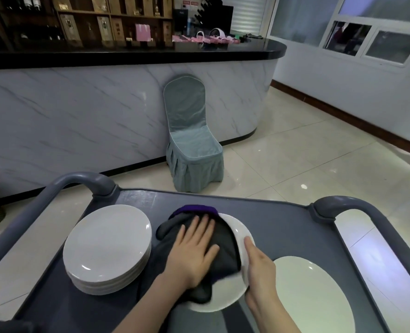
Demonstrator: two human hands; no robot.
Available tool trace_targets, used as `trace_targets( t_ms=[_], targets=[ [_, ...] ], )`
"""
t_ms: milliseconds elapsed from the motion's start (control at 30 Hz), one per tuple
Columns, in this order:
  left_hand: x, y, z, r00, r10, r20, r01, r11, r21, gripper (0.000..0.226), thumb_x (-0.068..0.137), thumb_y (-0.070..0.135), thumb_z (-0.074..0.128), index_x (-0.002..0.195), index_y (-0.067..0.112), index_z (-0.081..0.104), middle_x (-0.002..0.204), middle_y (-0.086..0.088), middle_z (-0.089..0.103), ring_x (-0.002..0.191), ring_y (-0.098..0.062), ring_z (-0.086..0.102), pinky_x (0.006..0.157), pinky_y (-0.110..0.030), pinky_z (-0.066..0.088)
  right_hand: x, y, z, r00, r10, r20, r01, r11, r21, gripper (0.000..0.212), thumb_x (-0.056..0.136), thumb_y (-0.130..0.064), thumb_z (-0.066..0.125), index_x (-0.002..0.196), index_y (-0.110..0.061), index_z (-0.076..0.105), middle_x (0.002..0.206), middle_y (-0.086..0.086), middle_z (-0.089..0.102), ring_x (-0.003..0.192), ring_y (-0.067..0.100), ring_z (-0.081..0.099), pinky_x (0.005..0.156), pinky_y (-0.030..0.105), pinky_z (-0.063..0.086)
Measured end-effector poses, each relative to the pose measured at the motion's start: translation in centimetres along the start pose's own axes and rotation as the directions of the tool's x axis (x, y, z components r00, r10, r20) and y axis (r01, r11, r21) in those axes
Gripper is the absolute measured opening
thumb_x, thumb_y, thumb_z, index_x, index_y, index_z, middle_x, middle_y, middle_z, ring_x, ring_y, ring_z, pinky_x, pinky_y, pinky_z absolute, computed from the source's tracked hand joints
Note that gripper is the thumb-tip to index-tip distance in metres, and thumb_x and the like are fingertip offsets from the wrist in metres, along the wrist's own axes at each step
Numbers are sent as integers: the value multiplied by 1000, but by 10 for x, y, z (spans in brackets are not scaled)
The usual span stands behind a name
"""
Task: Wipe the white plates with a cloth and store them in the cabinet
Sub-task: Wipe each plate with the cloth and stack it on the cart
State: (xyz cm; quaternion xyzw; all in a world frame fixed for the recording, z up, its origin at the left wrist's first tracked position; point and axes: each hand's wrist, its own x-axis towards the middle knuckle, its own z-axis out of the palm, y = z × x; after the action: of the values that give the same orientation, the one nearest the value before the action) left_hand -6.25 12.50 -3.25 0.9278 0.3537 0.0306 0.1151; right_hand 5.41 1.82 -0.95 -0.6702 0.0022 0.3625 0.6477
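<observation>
- The left hand (pixel 194 251) lies flat with its fingers straight and spread, pressing down on a dark grey cloth (pixel 225 251). It curls round nothing.
- The right hand (pixel 259 267) holds the wiped plate (pixel 225 300) at its right rim. The thumb lies along the top of the rim, and the other fingers are hidden beneath, so how far they close cannot be told.
- The cloth covers most of the wiped plate and spills over its left edge onto the cart. A purple edge of the cloth shows at the plate's far side.
- The wiped plate, white and round, sits on the grey top of a service cart (pixel 283 224), about midway across it.
- Just left of the wiped plate stands a stack of white plates (pixel 108 243), apart from it.
- Near the wiped plate's right, past the right hand, lies a single white plate (pixel 312 292).
- Well beyond the wiped plate, on the tiled floor, a chair (pixel 192 140) in a blue-grey cover stands against a marble-patterned counter (pixel 79 111).
</observation>
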Motion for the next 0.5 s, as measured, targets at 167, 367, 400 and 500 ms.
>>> trace_targets(
  t_ms=[167,367,400,500],
  targets=[
    [-24,-8,-20,986,-31,-165,32,999,9,59,83,15,48,142,10,49,153,-15,35,139,-40,35,107,-63,35,6,-27,-14,997,-60,-46,62,997,55,32,91,-35,69,72,-10,70,71,6,71,68,27,65,67,35,54],
    [-42,34,-17,991,86,-104,-98,988,-122,64,93,52,33,138,11,55,147,-2,48,140,-20,40,112,-57,15,-3,-26,2,998,-60,-8,60,998,33,28,94,-34,64,81,-10,73,78,7,77,69,22,72,64,33,54],
    [-39,38,-17,994,92,-55,-99,986,-133,71,92,57,25,147,15,42,156,1,33,147,-15,23,115,-54,6,-7,-21,6,997,-72,8,72,997,2,30,95,-34,63,81,-10,75,79,8,77,73,22,73,67,35,56],
    [-17,29,-7,999,52,-12,-53,990,-131,81,85,69,-1,155,27,-7,159,14,-20,140,-1,-32,119,-45,-14,-20,-5,16,995,-84,63,87,995,-41,33,93,-35,65,75,-11,78,83,12,77,78,23,72,78,44,57]
  ],
)
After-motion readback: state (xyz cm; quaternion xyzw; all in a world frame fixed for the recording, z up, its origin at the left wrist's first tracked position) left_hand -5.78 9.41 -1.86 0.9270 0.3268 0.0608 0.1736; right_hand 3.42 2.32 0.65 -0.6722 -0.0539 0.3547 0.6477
